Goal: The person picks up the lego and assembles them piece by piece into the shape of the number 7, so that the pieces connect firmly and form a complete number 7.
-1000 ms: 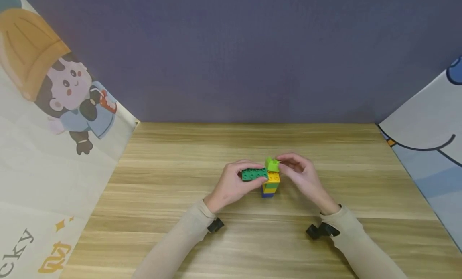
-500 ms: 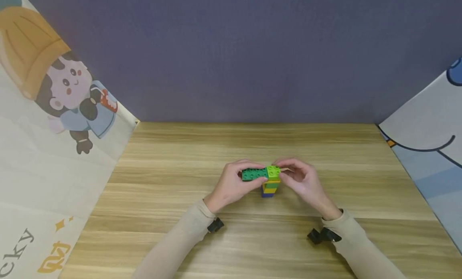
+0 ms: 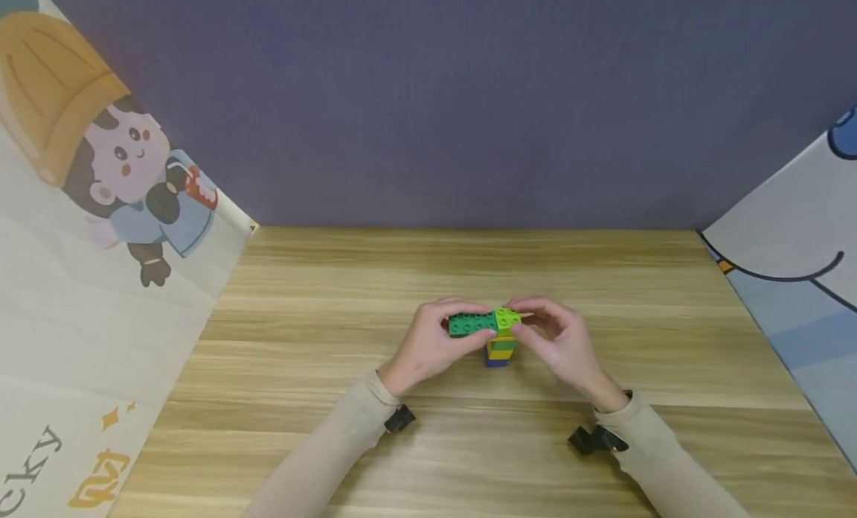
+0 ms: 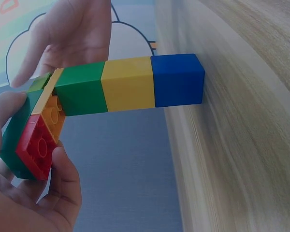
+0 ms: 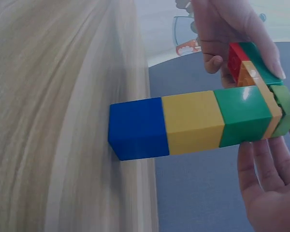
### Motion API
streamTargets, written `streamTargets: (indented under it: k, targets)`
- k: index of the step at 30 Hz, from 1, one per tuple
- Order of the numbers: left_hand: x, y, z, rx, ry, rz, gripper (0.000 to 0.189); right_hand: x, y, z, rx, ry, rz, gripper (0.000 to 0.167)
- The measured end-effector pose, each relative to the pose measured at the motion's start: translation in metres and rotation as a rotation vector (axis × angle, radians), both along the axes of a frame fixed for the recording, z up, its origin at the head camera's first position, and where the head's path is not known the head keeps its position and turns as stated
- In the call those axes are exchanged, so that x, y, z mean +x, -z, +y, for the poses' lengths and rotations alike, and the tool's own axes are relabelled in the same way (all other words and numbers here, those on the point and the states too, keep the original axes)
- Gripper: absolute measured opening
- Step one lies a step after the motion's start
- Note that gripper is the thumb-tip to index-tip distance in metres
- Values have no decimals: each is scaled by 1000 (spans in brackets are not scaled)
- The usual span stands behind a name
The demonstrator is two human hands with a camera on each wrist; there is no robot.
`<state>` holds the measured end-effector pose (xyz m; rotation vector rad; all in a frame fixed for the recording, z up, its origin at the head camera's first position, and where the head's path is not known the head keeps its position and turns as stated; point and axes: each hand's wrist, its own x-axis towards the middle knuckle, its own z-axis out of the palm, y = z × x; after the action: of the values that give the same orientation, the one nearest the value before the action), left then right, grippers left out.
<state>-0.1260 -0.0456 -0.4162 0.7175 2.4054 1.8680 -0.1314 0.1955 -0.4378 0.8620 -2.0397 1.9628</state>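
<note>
A small brick tower (image 3: 500,349) stands mid-table: blue base (image 4: 176,79), then yellow (image 4: 128,84), green (image 4: 79,89) and a thin orange layer. A long dark green brick (image 3: 472,323) juts left from the top, with a red brick (image 4: 36,147) under its free end. My left hand (image 3: 431,339) grips that dark green brick at the free end. A lime brick (image 3: 507,319) sits on the tower top beside it. My right hand (image 3: 559,339) pinches the lime brick, thumb on top and fingers (image 5: 266,188) along the tower's far side.
The wooden table (image 3: 321,354) is bounded by a purple back wall (image 3: 469,101), a cartoon-printed panel (image 3: 100,228) on the left and a blue-and-white panel (image 3: 797,257) on the right. Black wrist-camera mounts (image 3: 592,438) sit at both cuffs.
The lime brick, held tilted just above the tower a second ago, has come down flat onto the tower top. My right hand dropped with it; the left hand stayed put.
</note>
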Motion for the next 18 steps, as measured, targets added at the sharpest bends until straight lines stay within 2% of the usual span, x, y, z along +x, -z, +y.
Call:
streamTargets:
  k: [5,18]
  targets:
    - [0,1,0,1,1,15,31,1,0,-3,19,40,10,27]
    - [-1,2,1,0,-3,23,31,1,0,0,94,52,14,29]
